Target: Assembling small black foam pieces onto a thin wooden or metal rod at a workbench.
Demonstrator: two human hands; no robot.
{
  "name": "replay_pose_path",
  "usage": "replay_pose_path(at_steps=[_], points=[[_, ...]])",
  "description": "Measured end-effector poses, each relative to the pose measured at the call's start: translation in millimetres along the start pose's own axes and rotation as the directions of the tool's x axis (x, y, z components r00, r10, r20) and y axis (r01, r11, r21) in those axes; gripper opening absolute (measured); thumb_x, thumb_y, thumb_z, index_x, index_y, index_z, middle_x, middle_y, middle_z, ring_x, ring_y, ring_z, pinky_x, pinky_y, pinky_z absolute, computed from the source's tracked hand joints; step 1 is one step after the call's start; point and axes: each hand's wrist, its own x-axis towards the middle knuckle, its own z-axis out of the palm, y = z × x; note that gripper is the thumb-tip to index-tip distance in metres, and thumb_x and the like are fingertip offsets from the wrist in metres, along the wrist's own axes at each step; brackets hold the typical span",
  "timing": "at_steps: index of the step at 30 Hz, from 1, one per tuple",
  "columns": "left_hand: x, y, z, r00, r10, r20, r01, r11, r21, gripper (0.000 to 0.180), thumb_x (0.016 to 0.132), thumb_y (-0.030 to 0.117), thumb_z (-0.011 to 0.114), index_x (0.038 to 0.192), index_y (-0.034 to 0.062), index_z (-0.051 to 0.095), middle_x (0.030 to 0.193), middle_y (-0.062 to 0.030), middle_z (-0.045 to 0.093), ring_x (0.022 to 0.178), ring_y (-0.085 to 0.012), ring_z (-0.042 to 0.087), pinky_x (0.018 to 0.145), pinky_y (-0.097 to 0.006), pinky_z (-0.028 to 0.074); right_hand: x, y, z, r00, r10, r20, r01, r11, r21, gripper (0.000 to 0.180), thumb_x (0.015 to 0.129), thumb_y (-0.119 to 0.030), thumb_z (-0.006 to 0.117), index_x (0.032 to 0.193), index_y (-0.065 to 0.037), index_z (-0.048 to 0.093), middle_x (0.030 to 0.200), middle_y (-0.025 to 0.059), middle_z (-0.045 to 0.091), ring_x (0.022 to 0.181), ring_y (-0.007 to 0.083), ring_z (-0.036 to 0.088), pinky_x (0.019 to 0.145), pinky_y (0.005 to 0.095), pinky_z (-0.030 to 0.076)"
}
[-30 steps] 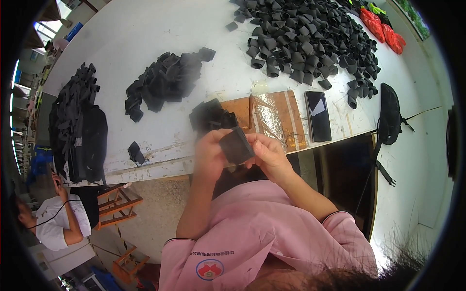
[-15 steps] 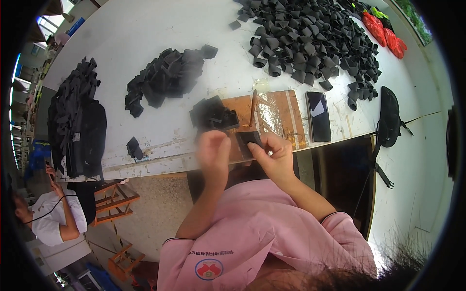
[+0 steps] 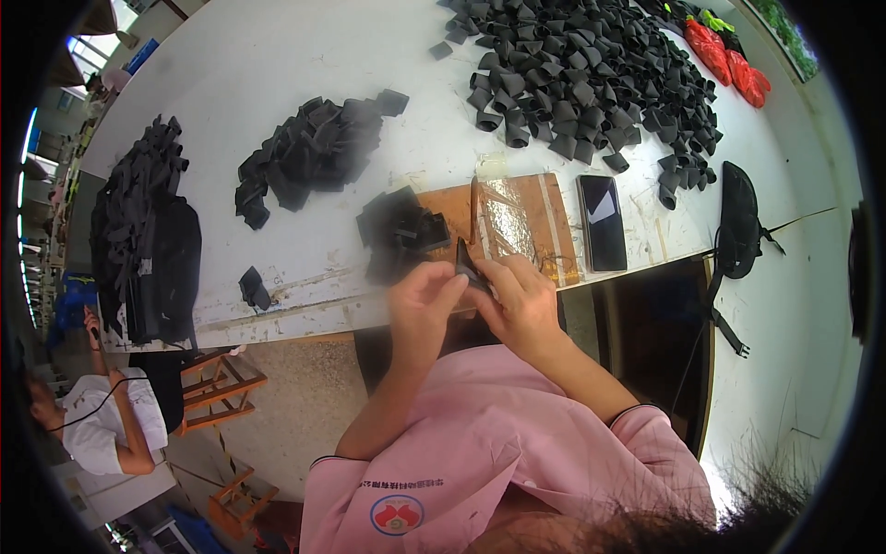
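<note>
Between both hands, at the near edge of the table, is a small folded black fabric piece (image 3: 469, 268), tilted with one pointed end up. My right hand (image 3: 524, 300) pinches it from the right. My left hand (image 3: 423, 300) has its thumb and fingertips closed at the piece's left side; the fingers partly hide it. Just beyond lies a brown board (image 3: 540, 217) with clear tape over it and a thin brown stick (image 3: 474, 210) on it. A small heap of flat black pieces (image 3: 399, 226) overlaps the board's left side.
A phone (image 3: 602, 222) lies right of the board, a black strapped pouch (image 3: 740, 222) farther right. Beyond are a large pile of black loops (image 3: 572, 83), a smaller pile (image 3: 309, 152) and red bags (image 3: 724, 63). Black strips (image 3: 143, 212) lie left; a person (image 3: 115, 415) is beyond.
My left hand has come right and in to the black piece, where before it was blurred and apart from it. The piece is now tilted up, and my right hand has turned over it.
</note>
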Motion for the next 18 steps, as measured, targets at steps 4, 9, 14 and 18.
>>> replay_pose_path(at_steps=[4, 9, 14, 18], points=[[1.3, -11.2, -12.7, 0.992, 0.090, 0.086, -0.069, 0.972, -0.225, 0.011, 0.080, 0.001, 0.058, 0.091, -0.0016, 0.057, 0.077, -0.0061, 0.061, 0.066, -0.0088, 0.056, 0.061, -0.020, 0.046, 5.5, -8.9, -12.8, 0.985, 0.170, 0.038, -0.173, 0.931, 0.322, 0.027, 0.063, -0.008, 0.073, 0.082, -0.001, 0.055, 0.075, 0.0093, 0.055, 0.064, 0.0226, 0.057, 0.052, 0.0303, 0.046], [5.3, -16.6, -19.2, 0.969, 0.084, 0.233, 0.059, 0.835, -0.547, 0.017, 0.081, 0.004, 0.058, 0.097, -0.0003, 0.055, 0.088, -0.0104, 0.062, 0.078, -0.0153, 0.060, 0.070, -0.025, 0.050, 2.3, -6.8, -14.0, 0.992, 0.057, -0.112, -0.021, 0.955, 0.294, 0.031, 0.058, -0.007, 0.075, 0.080, -0.003, 0.055, 0.072, 0.0093, 0.054, 0.059, 0.0222, 0.054, 0.049, 0.0296, 0.043], [6.0, -22.7, -21.6, 0.958, 0.114, 0.262, 0.066, 0.805, -0.589, 0.020, 0.082, 0.008, 0.057, 0.100, 0.0006, 0.053, 0.094, -0.0104, 0.060, 0.079, -0.0163, 0.058, 0.069, -0.027, 0.048, 8.1, -12.3, -12.0, 0.979, -0.103, -0.177, 0.145, 0.959, 0.244, 0.027, 0.062, -0.009, 0.074, 0.080, -0.001, 0.056, 0.068, 0.0090, 0.054, 0.056, 0.0187, 0.051, 0.048, 0.0270, 0.039], [5.4, -22.0, -22.0, 0.951, 0.092, 0.294, 0.107, 0.797, -0.594, 0.020, 0.081, 0.007, 0.058, 0.100, 0.0007, 0.053, 0.095, -0.0107, 0.059, 0.079, -0.0157, 0.058, 0.068, -0.027, 0.048, 11.9, -16.7, -12.0, 0.975, -0.138, -0.172, 0.175, 0.959, 0.221, 0.029, 0.061, -0.009, 0.074, 0.081, -0.001, 0.057, 0.068, 0.0093, 0.054, 0.056, 0.0202, 0.051, 0.047, 0.0279, 0.039]])
